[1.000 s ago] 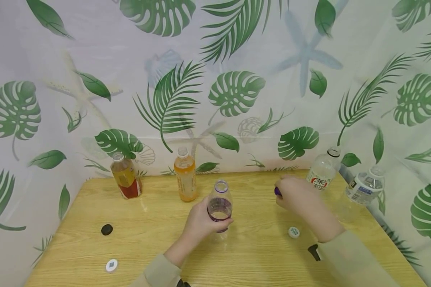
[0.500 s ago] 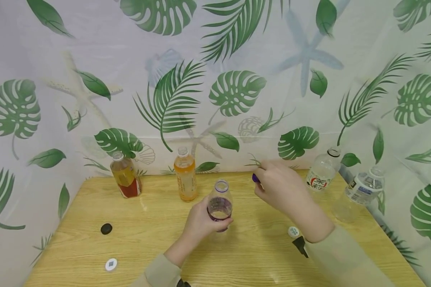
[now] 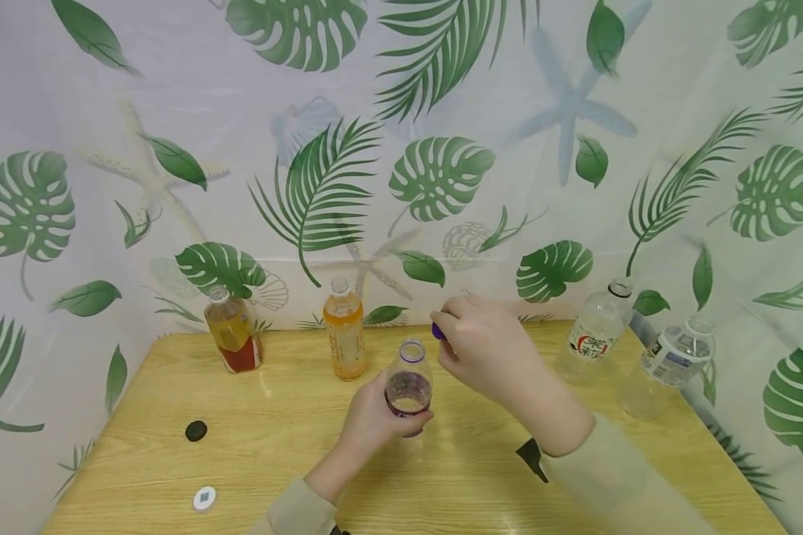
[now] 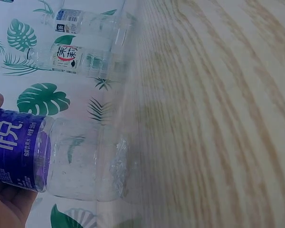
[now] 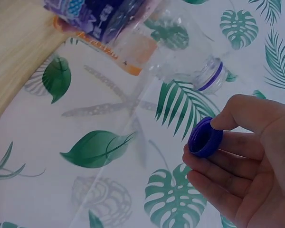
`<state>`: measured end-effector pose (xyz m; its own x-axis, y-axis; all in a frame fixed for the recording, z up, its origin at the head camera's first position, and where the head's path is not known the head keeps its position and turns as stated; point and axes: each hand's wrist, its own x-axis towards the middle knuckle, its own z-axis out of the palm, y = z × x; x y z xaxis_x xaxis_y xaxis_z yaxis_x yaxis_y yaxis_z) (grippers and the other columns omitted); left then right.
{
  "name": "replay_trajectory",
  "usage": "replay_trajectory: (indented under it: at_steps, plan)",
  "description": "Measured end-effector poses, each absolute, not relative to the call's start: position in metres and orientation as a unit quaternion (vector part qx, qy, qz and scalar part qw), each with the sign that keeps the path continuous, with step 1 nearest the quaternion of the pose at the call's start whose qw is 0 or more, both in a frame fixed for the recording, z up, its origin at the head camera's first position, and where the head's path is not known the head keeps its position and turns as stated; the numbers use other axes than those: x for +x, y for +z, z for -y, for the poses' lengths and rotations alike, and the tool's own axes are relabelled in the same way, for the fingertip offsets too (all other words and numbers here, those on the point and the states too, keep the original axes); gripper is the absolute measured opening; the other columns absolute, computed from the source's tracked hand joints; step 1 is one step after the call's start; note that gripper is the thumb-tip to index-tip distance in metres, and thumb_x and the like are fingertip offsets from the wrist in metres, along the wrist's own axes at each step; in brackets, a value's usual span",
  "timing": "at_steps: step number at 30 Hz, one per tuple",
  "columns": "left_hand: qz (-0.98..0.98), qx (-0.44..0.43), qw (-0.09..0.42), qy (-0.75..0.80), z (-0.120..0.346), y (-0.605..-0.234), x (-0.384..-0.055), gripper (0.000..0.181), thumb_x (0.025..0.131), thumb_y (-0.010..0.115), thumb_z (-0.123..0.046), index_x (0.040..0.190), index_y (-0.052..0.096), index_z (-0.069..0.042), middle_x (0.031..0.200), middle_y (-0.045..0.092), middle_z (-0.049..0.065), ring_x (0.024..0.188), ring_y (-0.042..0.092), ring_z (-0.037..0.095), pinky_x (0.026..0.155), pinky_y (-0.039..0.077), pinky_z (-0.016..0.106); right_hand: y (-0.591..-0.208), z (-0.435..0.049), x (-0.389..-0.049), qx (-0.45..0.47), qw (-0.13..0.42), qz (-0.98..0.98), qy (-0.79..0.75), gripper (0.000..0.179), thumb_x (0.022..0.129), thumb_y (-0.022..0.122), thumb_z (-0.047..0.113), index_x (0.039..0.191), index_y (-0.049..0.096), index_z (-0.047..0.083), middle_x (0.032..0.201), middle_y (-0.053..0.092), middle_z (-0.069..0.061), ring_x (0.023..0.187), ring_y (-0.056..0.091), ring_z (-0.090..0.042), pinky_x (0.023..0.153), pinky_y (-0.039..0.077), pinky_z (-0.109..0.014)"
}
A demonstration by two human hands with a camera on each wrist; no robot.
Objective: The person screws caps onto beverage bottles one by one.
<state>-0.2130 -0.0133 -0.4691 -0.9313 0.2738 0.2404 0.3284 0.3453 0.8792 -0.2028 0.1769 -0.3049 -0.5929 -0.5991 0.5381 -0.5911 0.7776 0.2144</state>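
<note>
The left hand (image 3: 372,416) grips a clear, purple-labelled plastic bottle (image 3: 410,388); the right hand (image 3: 491,348) pinches a round purple plastic cap (image 5: 205,137). Capping seems the step, needing good aim.

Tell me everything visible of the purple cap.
The purple cap is round and hollow, plastic-looking, with ridges along its rim. The right hand pinches it between thumb and fingers, its hollow side showing in the right wrist view. It is in the air, right of the purple-labelled bottle's open mouth in the head view, not touching it.
</note>
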Motion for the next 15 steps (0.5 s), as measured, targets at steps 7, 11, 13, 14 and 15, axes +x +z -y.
replay_trajectory:
  at_steps: [7, 11, 13, 14, 15]
  plan:
    - [0.815, -0.205, 0.043, -0.539, 0.014, -0.468, -0.213, 0.063, 0.08, 0.094, -0.021, 0.134, 0.064, -0.007, 0.117, 0.078, 0.012, 0.108, 0.076, 0.028, 0.093, 0.063, 0.052, -0.304, -0.165, -0.197, 0.345, 0.306, 0.888, 0.003, 0.017, 0.083, 0.082, 0.006, 0.099, 0.079, 0.002, 0.092, 0.075, -0.008, 0.086, 0.071, -0.027, 0.079, 0.064, -0.035]
    - [0.817, -0.207, 0.044, -0.537, 0.014, -0.468, -0.213, 0.064, 0.081, 0.093, -0.023, 0.136, 0.064, -0.007, 0.118, 0.078, 0.011, 0.106, 0.076, 0.027, 0.091, 0.064, 0.048, -0.306, -0.16, -0.195, 0.349, 0.302, 0.887, 0.005, 0.018, 0.083, 0.082, 0.007, 0.1, 0.08, 0.002, 0.095, 0.076, -0.008, 0.089, 0.072, -0.026, 0.081, 0.064, -0.036]
    - [0.818, -0.207, 0.045, -0.535, 0.013, -0.468, -0.212, 0.065, 0.082, 0.093, -0.023, 0.137, 0.063, -0.007, 0.118, 0.078, 0.011, 0.106, 0.076, 0.027, 0.09, 0.065, 0.046, -0.307, -0.158, -0.195, 0.353, 0.303, 0.885, 0.006, 0.018, 0.083, 0.083, 0.007, 0.1, 0.079, 0.002, 0.095, 0.076, -0.008, 0.089, 0.072, -0.026, 0.08, 0.064, -0.035]
    - [0.819, -0.206, 0.044, -0.533, 0.013, -0.468, -0.212, 0.065, 0.082, 0.093, -0.023, 0.137, 0.063, -0.007, 0.118, 0.078, 0.011, 0.105, 0.076, 0.027, 0.089, 0.065, 0.044, -0.308, -0.157, -0.195, 0.355, 0.304, 0.884, 0.009, 0.017, 0.083, 0.083, 0.007, 0.099, 0.079, 0.002, 0.094, 0.076, -0.007, 0.088, 0.072, -0.025, 0.079, 0.064, -0.035]
    - [0.821, -0.206, 0.046, -0.531, 0.013, -0.468, -0.212, 0.065, 0.082, 0.093, -0.023, 0.137, 0.063, -0.007, 0.118, 0.078, 0.011, 0.105, 0.076, 0.027, 0.088, 0.065, 0.043, -0.308, -0.156, -0.195, 0.357, 0.305, 0.883, 0.01, 0.017, 0.083, 0.083, 0.007, 0.098, 0.079, 0.002, 0.094, 0.076, -0.007, 0.087, 0.072, -0.025, 0.078, 0.064, -0.034]
